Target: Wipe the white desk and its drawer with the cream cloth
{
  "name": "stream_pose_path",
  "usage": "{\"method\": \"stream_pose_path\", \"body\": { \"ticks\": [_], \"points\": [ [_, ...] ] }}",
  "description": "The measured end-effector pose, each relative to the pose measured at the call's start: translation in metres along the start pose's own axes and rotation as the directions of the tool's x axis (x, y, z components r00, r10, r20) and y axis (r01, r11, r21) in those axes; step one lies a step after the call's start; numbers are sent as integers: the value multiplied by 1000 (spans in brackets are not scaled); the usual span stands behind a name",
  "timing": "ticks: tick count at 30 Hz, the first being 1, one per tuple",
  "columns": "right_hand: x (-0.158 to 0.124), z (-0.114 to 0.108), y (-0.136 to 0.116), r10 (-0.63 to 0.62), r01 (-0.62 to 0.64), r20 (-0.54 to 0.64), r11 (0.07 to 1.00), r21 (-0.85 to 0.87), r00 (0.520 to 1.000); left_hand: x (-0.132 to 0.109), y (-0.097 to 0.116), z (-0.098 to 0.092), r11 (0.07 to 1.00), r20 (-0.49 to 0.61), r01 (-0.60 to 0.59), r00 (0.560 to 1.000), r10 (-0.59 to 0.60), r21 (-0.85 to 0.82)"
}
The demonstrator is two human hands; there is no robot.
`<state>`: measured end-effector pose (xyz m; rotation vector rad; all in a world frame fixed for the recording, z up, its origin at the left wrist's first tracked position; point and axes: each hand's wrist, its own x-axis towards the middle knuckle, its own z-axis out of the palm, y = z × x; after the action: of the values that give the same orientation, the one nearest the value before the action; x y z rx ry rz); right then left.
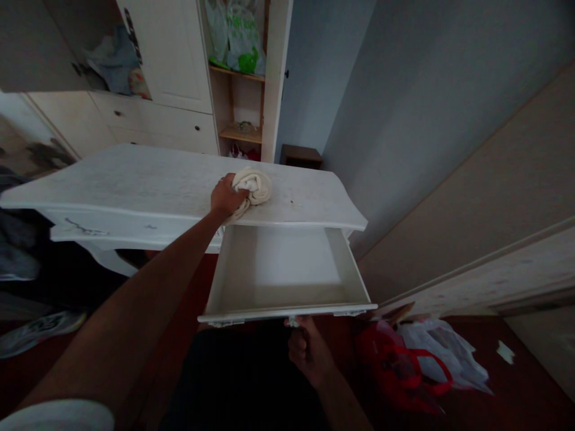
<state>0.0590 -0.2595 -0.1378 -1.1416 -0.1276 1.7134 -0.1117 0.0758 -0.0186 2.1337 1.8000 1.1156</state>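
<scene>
My left hand [227, 196] is closed on a bunched cream cloth [256, 184], which rests on top of the white desk [157, 179] close to its front edge. Below it, a white drawer [291, 263] is pulled well out from the desk, and its inside shows a bare pale bottom. My right hand [308, 347] is under the drawer's front, fingers curled and pinched around the small drawer knob [291, 321]. A second drawer front with an ornate handle [85, 227] is on the desk's left side.
A white wardrobe [175, 54] with plastic bags [238, 36] on its shelf stands behind the desk. To the right is a grey wall [426, 90]. On the dark red floor lie a red bag [395, 365] and a white plastic bag [444, 350]; a shoe [40, 332] is at left.
</scene>
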Motion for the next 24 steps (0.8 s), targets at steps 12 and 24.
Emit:
{"method": "stream_pose_path", "body": {
  "ticks": [12, 24],
  "points": [
    [-4, -19, 33, -83, 82, -55, 996, -19, 995, -3, 1, 0, 1000, -17, 12, 1000, -12, -5],
    [14, -26, 54, -260, 255, -75, 965, -67, 963, -13, 3, -3, 1000, -22, -15, 1000, 15, -5]
  ]
}}
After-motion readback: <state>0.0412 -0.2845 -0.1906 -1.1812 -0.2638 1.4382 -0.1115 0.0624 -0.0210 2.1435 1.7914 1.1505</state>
